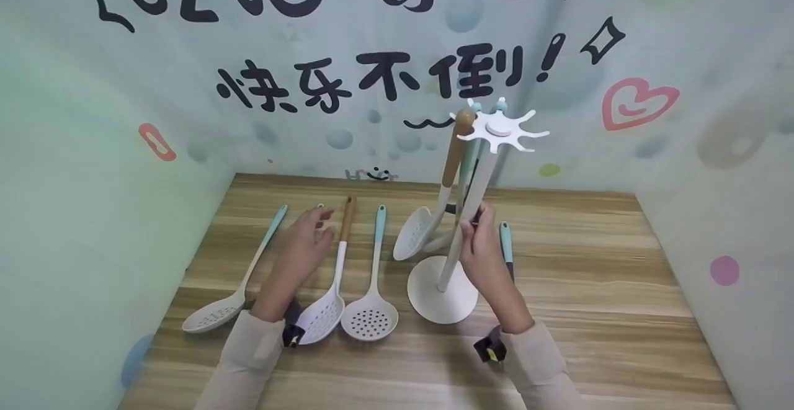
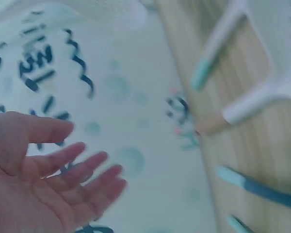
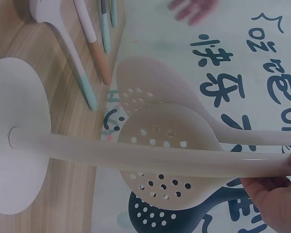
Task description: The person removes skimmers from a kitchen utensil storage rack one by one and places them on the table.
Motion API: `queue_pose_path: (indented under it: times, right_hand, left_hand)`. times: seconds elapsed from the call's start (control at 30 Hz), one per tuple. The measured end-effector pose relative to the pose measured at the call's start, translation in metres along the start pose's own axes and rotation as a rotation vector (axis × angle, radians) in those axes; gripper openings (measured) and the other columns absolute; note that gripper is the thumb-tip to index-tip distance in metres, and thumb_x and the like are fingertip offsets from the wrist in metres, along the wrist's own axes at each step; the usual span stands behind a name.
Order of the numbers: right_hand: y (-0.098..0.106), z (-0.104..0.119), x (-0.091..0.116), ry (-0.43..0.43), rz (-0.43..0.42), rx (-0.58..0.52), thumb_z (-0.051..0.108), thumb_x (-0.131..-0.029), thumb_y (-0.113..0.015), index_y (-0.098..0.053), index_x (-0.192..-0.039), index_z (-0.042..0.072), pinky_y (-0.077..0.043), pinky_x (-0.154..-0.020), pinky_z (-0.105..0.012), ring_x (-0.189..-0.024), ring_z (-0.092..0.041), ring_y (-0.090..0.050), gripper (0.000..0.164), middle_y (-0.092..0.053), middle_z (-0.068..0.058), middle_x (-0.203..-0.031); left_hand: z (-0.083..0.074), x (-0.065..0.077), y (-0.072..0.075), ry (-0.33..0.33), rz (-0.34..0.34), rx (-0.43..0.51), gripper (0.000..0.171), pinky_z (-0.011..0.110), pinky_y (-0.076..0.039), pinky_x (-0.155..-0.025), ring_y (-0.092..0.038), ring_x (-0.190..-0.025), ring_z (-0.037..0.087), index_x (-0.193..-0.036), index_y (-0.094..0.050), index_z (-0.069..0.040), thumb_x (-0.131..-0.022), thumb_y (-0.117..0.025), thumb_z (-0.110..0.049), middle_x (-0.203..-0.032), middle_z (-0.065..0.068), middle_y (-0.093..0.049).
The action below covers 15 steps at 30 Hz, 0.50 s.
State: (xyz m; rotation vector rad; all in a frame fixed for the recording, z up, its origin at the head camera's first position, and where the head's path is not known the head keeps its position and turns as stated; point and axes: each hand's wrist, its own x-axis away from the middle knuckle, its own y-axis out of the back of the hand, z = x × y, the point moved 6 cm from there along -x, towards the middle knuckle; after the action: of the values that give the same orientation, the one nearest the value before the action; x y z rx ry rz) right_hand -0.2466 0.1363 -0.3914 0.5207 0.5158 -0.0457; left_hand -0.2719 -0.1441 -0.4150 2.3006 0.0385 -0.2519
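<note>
One utensil stand (image 1: 476, 188), and you've got your right grip (image 1: 486, 255) clamped on its white pole, roughly midway between the hooked top (image 1: 499, 126) and the round base (image 1: 428, 301). It leans to the right in the head view; can't tell if the base sits flat on the counter (image 1: 589, 311). Hanging just left of that grip is a wooden-handled perforated spoon (image 1: 454, 160), and your right wrist cam also shows a beige skimmer (image 3: 184, 124) and a dark skimmer (image 3: 182, 216) by the pole.

Your left grip (image 1: 303, 245) is up over the counter, well left of the stand, fingers loose and apart. Around it lie a slotted turner (image 1: 254, 264), a wooden-handled ladle (image 1: 340, 267) and a turquoise-handled skimmer (image 1: 375, 273), that last one nearest the base. A turquoise-tipped handle (image 1: 506, 242) pokes out right beside your right grip, partly hidden.
</note>
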Motion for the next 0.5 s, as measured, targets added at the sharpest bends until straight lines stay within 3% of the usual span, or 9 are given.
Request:
queue_pose_path:
  times: [0.13, 0.3, 0.4, 0.5]
  right_hand:
    - [0.000, 0.001, 0.000, 0.005, 0.000, 0.001, 0.013, -0.099, -0.034, -0.026, -0.125, -0.010, -0.046, -0.087, -0.047, -0.102, -0.028, -0.048, 0.036, -0.044, -0.022, -0.112]
    - [0.000, 0.002, 0.000, 0.010, -0.005, 0.001, 0.013, -0.099, -0.034, -0.026, -0.122, -0.009, -0.045, -0.087, -0.048, -0.101, -0.029, -0.047, 0.033, -0.044, -0.022, -0.111]
    - [0.000, 0.002, 0.000, 0.007, -0.006, -0.002, 0.013, -0.099, -0.033, -0.026, -0.122, -0.010, -0.044, -0.091, -0.050, -0.108, -0.031, -0.047, 0.033, -0.044, -0.023, -0.114]
    - [-0.001, 0.002, 0.000, 0.002, -0.008, -0.003, 0.012, -0.099, -0.034, -0.026, -0.123, -0.009, -0.042, -0.094, -0.051, -0.113, -0.033, -0.047, 0.033, -0.044, -0.024, -0.117]
  left_hand:
    - [-0.036, 0.006, 0.000, -0.126, -0.054, 0.158, 0.029, 0.036, -0.049, -0.090, -0.058, -0.107, 0.023, -0.122, -0.055, -0.005, -0.094, -0.053, -0.013, -0.115, 0.011, -0.061]
    - [-0.082, 0.014, -0.004, -0.329, -0.103, 0.272, 0.024, 0.029, -0.051, -0.087, -0.060, -0.101, 0.018, -0.116, -0.059, -0.003, -0.094, -0.053, -0.010, -0.108, 0.008, -0.064]
    - [-0.107, 0.017, -0.010, -0.435, -0.106, 0.339, 0.024, 0.026, -0.051, -0.087, -0.061, -0.100, 0.017, -0.117, -0.059, -0.003, -0.094, -0.053, -0.008, -0.108, 0.008, -0.065]
    - [-0.128, 0.018, -0.017, -0.496, -0.085, 0.383, 0.028, 0.024, -0.050, -0.088, -0.060, -0.103, 0.016, -0.120, -0.057, -0.002, -0.094, -0.053, -0.008, -0.111, 0.009, -0.065]
